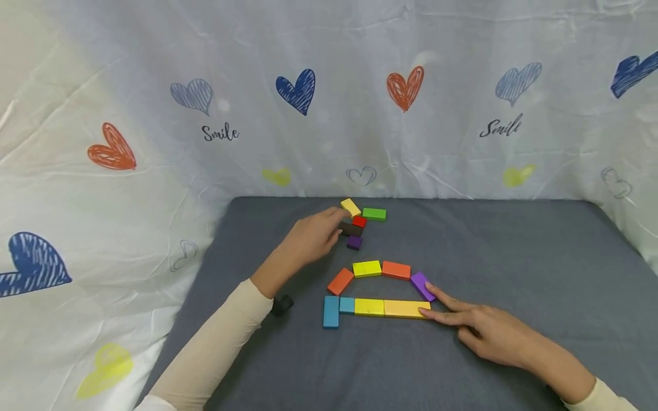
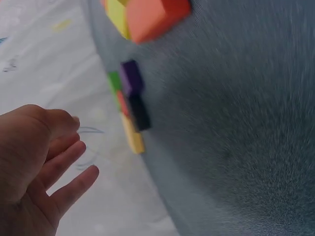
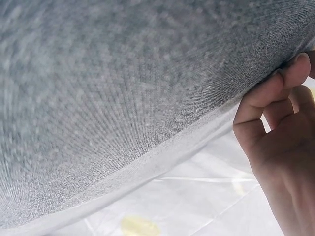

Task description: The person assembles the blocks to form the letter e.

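Observation:
My left hand (image 1: 313, 234) reaches over a loose group of blocks at the back, its fingertips right at a black block (image 1: 350, 229). Beside that lie a red block (image 1: 359, 221), a pale yellow block (image 1: 349, 206), a green block (image 1: 374, 214) and a dark purple block (image 1: 354, 243). In the left wrist view, nothing sits between the loosely bent fingers. Two extended fingers of my right hand (image 1: 488, 331) touch a violet block (image 1: 422, 286) and a long light-orange block (image 1: 406, 309). These end an arch and a straight row of flat blocks.
The arch continues with an orange block (image 1: 396, 270), a yellow block (image 1: 366, 269) and another orange block (image 1: 340, 281). Below it run a yellow block (image 1: 369, 307), a small blue block (image 1: 346, 305) and an upright-laid blue block (image 1: 331, 312). A heart-printed curtain (image 1: 329, 154) borders the grey cloth (image 1: 514, 257).

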Tool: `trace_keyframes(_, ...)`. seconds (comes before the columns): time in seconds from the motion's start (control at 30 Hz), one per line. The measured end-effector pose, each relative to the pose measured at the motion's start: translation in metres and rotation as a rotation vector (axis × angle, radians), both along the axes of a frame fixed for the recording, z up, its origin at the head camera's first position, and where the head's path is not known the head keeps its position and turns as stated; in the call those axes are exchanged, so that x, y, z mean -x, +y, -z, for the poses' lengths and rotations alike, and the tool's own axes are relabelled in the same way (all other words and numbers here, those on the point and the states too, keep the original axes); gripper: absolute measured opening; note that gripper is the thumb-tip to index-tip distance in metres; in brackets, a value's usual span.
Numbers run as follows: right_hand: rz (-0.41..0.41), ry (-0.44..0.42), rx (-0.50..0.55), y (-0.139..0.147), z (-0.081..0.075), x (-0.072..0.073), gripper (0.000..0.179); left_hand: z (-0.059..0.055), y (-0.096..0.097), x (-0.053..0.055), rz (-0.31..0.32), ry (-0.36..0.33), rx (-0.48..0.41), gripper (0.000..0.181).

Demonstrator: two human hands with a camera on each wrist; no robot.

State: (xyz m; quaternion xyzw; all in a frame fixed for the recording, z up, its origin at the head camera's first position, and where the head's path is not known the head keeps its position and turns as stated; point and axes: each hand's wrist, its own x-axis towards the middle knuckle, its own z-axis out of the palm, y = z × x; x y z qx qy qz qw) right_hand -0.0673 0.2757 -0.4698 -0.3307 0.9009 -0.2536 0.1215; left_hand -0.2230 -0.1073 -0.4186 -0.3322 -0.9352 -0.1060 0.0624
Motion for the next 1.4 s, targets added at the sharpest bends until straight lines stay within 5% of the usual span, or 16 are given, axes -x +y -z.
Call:
trace_keyframes(0.23,-0.002,0.010,-0.001,-0.002,0.002,0.001,0.076,0.021,0.002,0.022,-0.005,-0.072,0.125,0.041)
trace_keyframes(0.53,0.014,-0.040,-0.011,-0.002,0.003,0.000,0.074,0.034,-0.002,0.022,0.010,-0.100,0.288,0.050)
trace_keyframes(0.93,0.016,-0.034,-0.011,-0.002,0.003,0.001,0.074,0.029,-0.017,0.022,-0.179,-0.104,0.289,0.042)
trace_keyframes(1.17,0.018,-0.027,-0.013,-0.002,0.002,0.001,0.075,0.036,-0.030,0.013,-0.258,-0.079,0.246,0.030)
trace_keyframes(1.4,0.020,-0.052,-0.021,-0.002,0.001,0.002,0.075,0.027,-0.041,-0.015,-0.400,-0.139,0.233,0.041)
